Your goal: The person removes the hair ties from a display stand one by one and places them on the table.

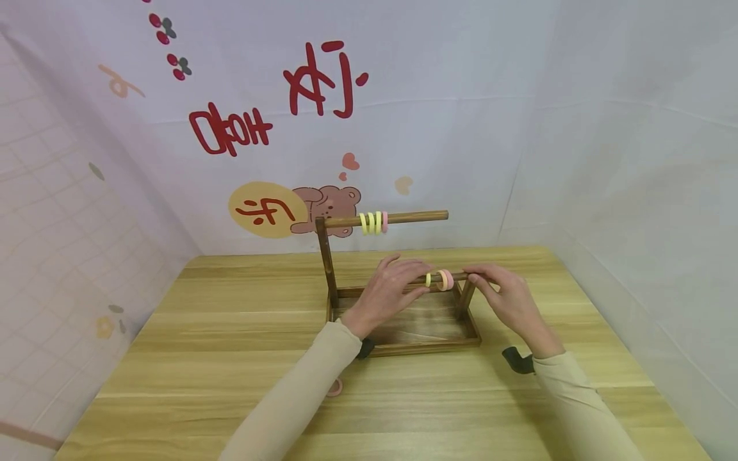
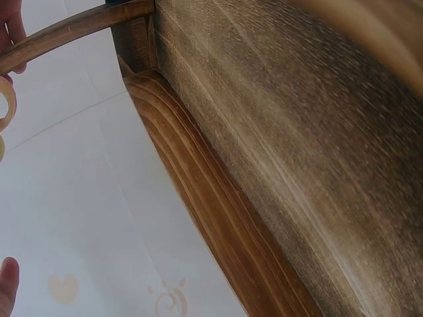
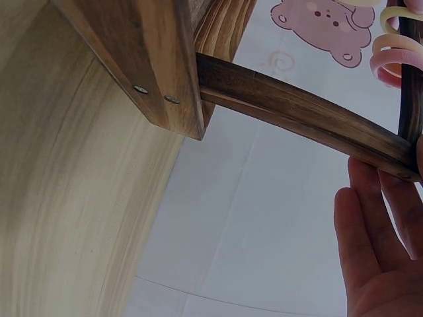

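Note:
A wooden rack (image 1: 403, 347) with two horizontal rods stands on the table. My left hand (image 1: 392, 285) reaches over the lower rod (image 1: 459, 276) and pinches a yellow ring (image 1: 428, 280) that is around it. Right beside this ring, a peach ring (image 1: 442, 280) and a pink ring (image 1: 449, 279) hang on the same rod. With thumb and fingers, my right hand (image 1: 507, 298) holds the rack's right post (image 3: 304, 109) at its top, where the rod meets it. Only the left thumb (image 2: 8, 285) shows at the edge of the left wrist view.
Several yellow rings (image 1: 371, 223) and a pink ring (image 1: 385, 221) hang on the upper rod (image 1: 418, 217). On the table, a pink ring (image 1: 336, 388) lies by the left sleeve. A black curved object (image 1: 517, 360) lies near the right wrist; another dark piece (image 1: 366, 348) is by the left wrist.

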The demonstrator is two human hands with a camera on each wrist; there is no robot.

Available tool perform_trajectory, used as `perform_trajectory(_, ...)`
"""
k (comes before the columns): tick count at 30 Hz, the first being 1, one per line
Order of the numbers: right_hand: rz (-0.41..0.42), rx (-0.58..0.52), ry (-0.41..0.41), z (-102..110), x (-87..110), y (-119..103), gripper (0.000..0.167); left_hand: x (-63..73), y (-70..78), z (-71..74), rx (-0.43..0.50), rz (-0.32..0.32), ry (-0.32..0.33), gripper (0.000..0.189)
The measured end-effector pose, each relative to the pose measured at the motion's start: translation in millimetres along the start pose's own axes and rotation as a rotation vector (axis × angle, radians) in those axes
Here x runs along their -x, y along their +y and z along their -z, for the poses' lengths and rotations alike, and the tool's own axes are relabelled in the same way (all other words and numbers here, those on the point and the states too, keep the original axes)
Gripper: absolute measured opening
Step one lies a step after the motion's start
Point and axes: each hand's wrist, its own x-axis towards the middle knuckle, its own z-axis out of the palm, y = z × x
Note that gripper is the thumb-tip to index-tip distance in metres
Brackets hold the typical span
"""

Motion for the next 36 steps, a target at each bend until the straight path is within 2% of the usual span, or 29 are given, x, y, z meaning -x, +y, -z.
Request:
perform_trajectory(6,-0.007,-0.003,-0.002,0.0,0.4,-0.5,0.021,2.4,-0.9,1.5,0.005,-0.004,0.020,0.043)
perform_trajectory(13,-0.015,-0.008,-0.001,-0.2,1.2,0.4,0.021,4.2,-3.1,2.6,-0.031,-0.032,0.040,0.042)
perform_trajectory(20,-0.016,-0.004,0.003,-0.5,0.9,-0.6,0.021,4.9,-3.9,4.5,0.006,-0.061,0.067,0.043)
perform_trajectory(36,-0.017,-0.005,0.005,-0.9,1.2,-0.3,0.021,12.7,-7.9,11.0,0.070,-0.029,0.045,0.041)
